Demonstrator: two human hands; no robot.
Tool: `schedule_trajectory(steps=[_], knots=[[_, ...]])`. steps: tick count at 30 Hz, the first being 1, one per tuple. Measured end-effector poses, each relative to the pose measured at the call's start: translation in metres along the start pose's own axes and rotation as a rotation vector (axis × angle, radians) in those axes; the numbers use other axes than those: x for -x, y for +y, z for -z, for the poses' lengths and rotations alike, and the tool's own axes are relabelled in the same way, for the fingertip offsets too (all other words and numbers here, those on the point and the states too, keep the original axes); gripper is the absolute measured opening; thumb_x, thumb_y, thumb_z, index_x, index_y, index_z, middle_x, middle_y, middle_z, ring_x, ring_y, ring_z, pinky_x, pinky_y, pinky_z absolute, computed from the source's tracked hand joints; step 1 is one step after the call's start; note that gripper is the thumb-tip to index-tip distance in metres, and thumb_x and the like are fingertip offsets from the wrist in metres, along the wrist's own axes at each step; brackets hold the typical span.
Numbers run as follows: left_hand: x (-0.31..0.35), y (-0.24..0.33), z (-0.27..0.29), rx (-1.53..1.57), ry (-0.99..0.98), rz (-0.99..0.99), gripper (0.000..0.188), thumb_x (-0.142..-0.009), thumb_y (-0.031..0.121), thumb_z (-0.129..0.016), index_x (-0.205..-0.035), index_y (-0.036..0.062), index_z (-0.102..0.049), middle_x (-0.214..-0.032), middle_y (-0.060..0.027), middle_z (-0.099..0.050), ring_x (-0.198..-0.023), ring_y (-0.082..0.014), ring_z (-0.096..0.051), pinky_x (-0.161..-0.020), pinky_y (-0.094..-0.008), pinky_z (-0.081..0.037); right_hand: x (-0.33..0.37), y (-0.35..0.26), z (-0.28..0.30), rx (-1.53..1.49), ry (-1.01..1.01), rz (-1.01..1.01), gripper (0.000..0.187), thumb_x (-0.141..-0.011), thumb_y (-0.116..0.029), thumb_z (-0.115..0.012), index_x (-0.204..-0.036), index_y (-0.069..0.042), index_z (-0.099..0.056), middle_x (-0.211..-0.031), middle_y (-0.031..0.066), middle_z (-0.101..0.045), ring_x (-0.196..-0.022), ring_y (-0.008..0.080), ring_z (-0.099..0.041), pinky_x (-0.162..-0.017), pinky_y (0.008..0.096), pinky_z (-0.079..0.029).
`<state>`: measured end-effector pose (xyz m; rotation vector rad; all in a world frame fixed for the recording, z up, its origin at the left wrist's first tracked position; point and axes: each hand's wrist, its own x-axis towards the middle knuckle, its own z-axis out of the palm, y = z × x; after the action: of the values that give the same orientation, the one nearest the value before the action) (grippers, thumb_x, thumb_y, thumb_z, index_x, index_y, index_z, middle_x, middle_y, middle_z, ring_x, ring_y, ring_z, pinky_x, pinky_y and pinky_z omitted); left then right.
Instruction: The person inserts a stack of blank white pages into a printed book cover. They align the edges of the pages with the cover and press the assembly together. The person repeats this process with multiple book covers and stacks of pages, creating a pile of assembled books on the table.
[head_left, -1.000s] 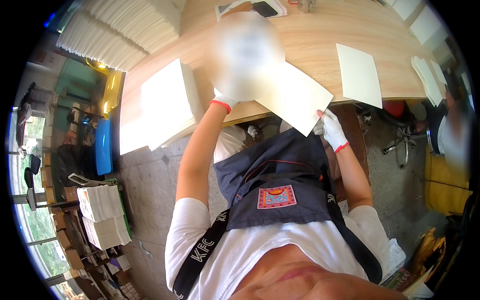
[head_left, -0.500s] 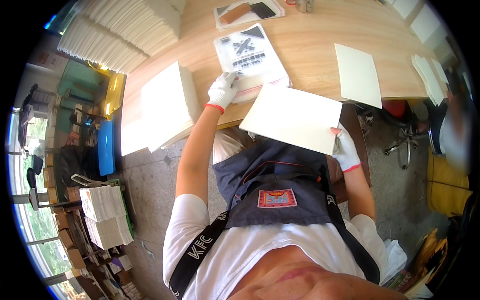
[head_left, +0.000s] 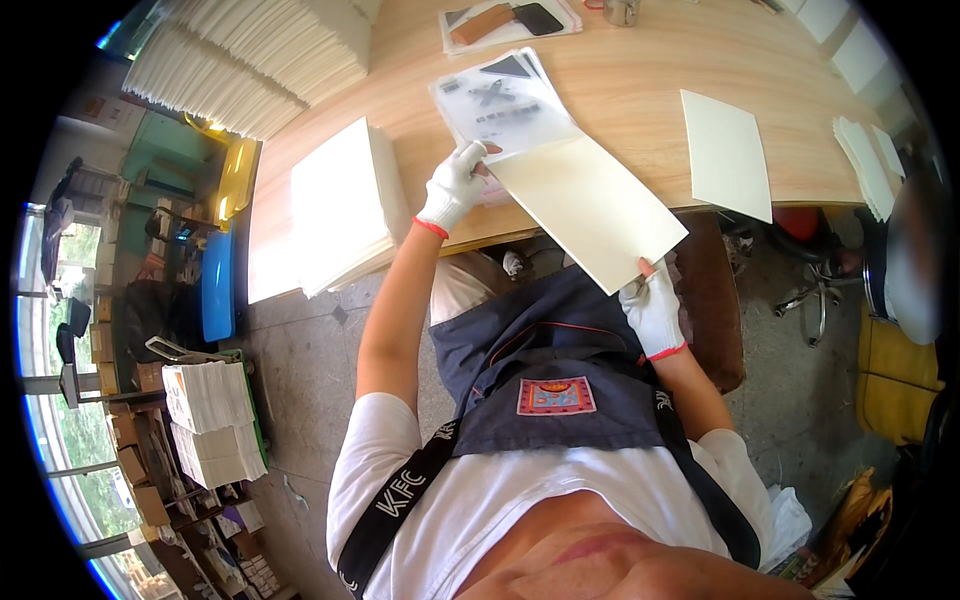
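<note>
My right hand [head_left: 654, 310], in a white knit glove with a red cuff, grips the near corner of a cream-white board [head_left: 595, 210], thumb on top. The board slants away over the table's front edge. Its far end meets the near edge of a clear plastic bag [head_left: 500, 105] with dark print, on top of a pile of such bags. Whether that end lies inside the bag or over it I cannot tell. My left hand [head_left: 458, 185], gloved alike, has its fingers closed at the bag's near left corner, beside the board's far left corner.
A thick stack of white sheets [head_left: 345, 205] stands left of my left hand, with taller paper stacks [head_left: 235, 65] behind. One white board [head_left: 727, 150] overhangs the table edge at right. A phone [head_left: 538, 18] and an orange-brown object [head_left: 481, 24] lie at the back. A loaded cart [head_left: 212, 405] stands left.
My right hand has moved left, turning the board so its far end reaches the bag. My left hand has shifted slightly right and closed at the bag's edge, and the top bag has lifted a little.
</note>
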<state>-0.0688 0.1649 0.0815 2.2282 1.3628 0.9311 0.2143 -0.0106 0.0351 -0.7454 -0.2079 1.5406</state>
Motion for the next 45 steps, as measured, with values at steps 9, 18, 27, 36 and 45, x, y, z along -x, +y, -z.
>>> schedule_trajectory(steps=[9, 18, 27, 36, 45], knots=[[0.052, 0.059, -0.080, 0.934, 0.862, 0.254, 0.052, -0.082, -0.002, -0.057, -0.128, 0.0066, -0.034, -0.111, -0.0108, -0.054, -0.095, -0.0185, -0.056, -0.081, -0.0319, -0.049, 0.039, -0.005, -0.044, 0.220, -0.013, 0.002, 0.022, -0.095, -0.016, -0.043, -0.115, -0.006, -0.043, -0.075, 0.0023, -0.051, -0.049, 0.0076, -0.045, -0.041, 0.0211, -0.034], [0.080, 0.043, -0.154, 2.199, -0.168, 0.480, 0.046, -0.091, 0.029, -0.050, -0.130, 0.0063, -0.039, -0.121, -0.0136, -0.052, -0.105, -0.0271, -0.054, -0.090, -0.0390, -0.046, 0.047, -0.009, -0.026, 0.334, -0.134, -0.102, 0.033, -0.095, -0.015, -0.044, -0.126, -0.005, -0.039, -0.091, 0.0083, -0.060, -0.060, 0.0130, -0.060, -0.048, 0.0234, -0.050], [0.150, 0.039, -0.202, 1.253, 0.299, 0.875, 0.030, -0.092, 0.020, -0.049, -0.116, 0.0034, -0.050, -0.105, -0.0103, -0.059, -0.089, -0.0204, -0.060, -0.075, -0.0302, -0.050, -0.047, 0.063, -0.030, -0.126, 0.171, -0.349, 0.026, -0.094, -0.008, -0.041, -0.119, 0.000, -0.040, -0.107, 0.0169, -0.052, -0.098, 0.0323, -0.059, -0.086, 0.0439, -0.054], [0.160, 0.046, -0.107, 1.333, 0.162, 1.046, 0.027, -0.090, 0.024, -0.056, -0.108, 0.0043, -0.052, -0.097, -0.0099, -0.061, -0.081, -0.0211, -0.064, -0.062, -0.0328, -0.055, -0.041, 0.043, -0.038, 0.717, -0.398, -0.351, 0.028, -0.094, -0.022, -0.048, -0.116, -0.006, -0.054, -0.077, 0.0066, -0.063, -0.065, 0.0140, -0.063, -0.059, 0.0280, -0.052], [0.161, 0.041, -0.052, 1.095, 0.092, 0.846, 0.020, -0.091, 0.019, -0.055, -0.098, 0.0004, -0.056, -0.085, -0.0065, -0.064, -0.074, -0.0148, -0.064, -0.063, -0.0263, -0.054, -0.049, 0.081, -0.080, 1.973, -0.825, 0.677, 0.017, -0.084, -0.027, -0.056, -0.090, -0.012, -0.050, -0.068, 0.0092, -0.063, -0.062, 0.0266, -0.063, -0.049, 0.0385, -0.047]])
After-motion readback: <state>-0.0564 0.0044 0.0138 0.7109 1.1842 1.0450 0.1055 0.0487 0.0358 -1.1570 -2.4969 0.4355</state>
